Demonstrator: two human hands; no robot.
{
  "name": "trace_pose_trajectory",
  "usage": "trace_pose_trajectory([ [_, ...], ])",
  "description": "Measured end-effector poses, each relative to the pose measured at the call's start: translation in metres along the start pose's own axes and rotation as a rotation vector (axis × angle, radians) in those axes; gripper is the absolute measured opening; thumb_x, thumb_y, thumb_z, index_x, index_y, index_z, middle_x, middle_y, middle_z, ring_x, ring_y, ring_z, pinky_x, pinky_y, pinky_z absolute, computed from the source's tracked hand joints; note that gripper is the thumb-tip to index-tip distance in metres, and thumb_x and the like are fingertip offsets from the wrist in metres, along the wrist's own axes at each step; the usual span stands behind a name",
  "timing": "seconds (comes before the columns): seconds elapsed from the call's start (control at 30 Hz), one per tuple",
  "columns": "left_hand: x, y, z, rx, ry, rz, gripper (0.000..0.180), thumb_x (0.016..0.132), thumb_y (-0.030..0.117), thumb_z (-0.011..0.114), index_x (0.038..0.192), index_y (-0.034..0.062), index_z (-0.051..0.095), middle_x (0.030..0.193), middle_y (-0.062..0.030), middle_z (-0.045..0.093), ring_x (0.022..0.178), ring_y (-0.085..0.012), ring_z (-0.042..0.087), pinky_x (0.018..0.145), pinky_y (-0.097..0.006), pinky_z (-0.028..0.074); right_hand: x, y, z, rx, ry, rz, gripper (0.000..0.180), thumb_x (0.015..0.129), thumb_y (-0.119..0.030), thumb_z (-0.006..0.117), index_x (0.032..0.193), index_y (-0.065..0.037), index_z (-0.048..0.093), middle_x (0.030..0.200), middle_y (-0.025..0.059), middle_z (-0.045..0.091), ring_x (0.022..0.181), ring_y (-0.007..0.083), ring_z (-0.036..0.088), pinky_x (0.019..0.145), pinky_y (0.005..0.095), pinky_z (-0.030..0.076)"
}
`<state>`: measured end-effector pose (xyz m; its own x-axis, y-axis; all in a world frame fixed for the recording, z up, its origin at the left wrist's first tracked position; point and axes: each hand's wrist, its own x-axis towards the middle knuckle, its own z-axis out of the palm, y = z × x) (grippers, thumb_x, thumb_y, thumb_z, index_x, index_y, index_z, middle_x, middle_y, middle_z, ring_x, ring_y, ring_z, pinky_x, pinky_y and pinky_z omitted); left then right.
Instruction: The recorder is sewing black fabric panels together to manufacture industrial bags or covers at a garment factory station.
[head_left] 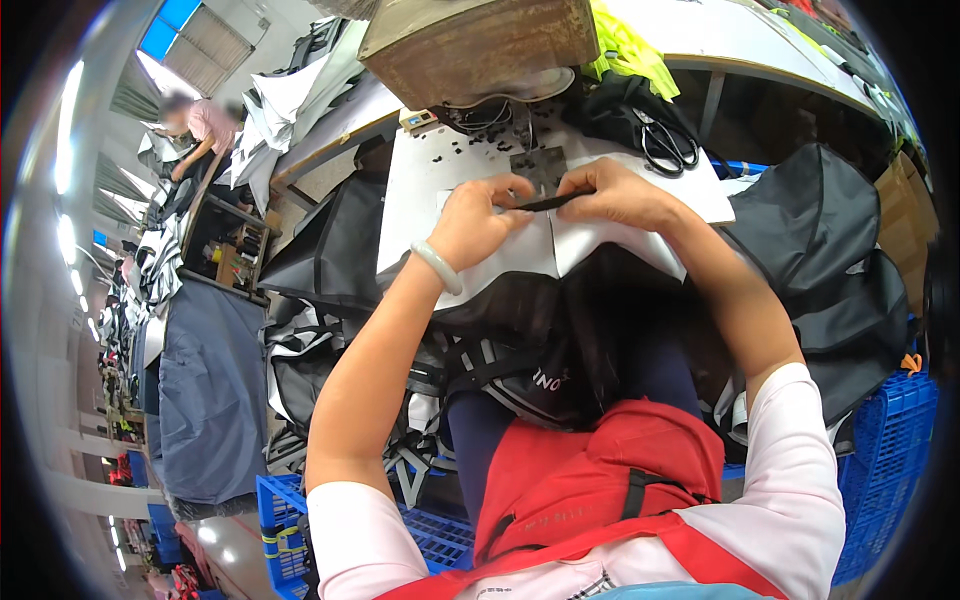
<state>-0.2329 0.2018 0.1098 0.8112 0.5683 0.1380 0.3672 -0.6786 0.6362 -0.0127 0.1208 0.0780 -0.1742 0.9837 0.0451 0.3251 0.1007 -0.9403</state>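
Note:
Both hands pinch a short black strip (545,203) in front of the metal plate (537,168) of a sewing machine (478,52) with a worn brown head. My left hand (478,218), with a pale bangle on its wrist, grips the strip's left end between thumb and fingers. At the other end, my right hand (622,194) holds it in a closed pinch. Below the hands, black fabric with a white underside (590,245) hangs over the near table edge toward my lap. The needle area is too small to make out.
Small black bits (470,145) lie scattered on the white tabletop (410,190). Black-handled scissors (665,145) rest at the right beside bright yellow fabric (635,50). Black sheet material (815,240) is heaped at right over blue crates (890,440). A person (205,130) works at far left.

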Motion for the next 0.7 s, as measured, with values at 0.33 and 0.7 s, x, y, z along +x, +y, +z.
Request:
trace_pose_trajectory([
  [0.33,0.037,-0.018,0.003,-0.014,0.071,-0.137,0.026,0.083,0.014,0.068,0.102,-0.002,0.071,0.087,-0.0159,0.072,0.079,-0.0222,0.067,0.076,-0.032,0.051,0.033,0.013,-0.016,0.099,0.066,0.001,0.02,0.081,-0.016,0.072,0.09,0.001,0.07,0.077,-0.0021,0.063,0.073,0.0042,0.053,0.066,0.021,0.041],
  [0.7,0.035,-0.018,0.009,-0.021,0.125,-0.227,0.027,0.083,0.016,0.07,0.103,-0.0033,0.07,0.089,-0.0143,0.072,0.081,-0.0177,0.065,0.079,-0.03,0.05,0.032,0.017,-0.007,-0.138,0.239,-0.086,0.034,0.085,-0.024,0.072,0.104,0.003,0.068,0.075,0.0037,0.064,0.073,0.0067,0.056,0.067,0.0236,0.045],
])
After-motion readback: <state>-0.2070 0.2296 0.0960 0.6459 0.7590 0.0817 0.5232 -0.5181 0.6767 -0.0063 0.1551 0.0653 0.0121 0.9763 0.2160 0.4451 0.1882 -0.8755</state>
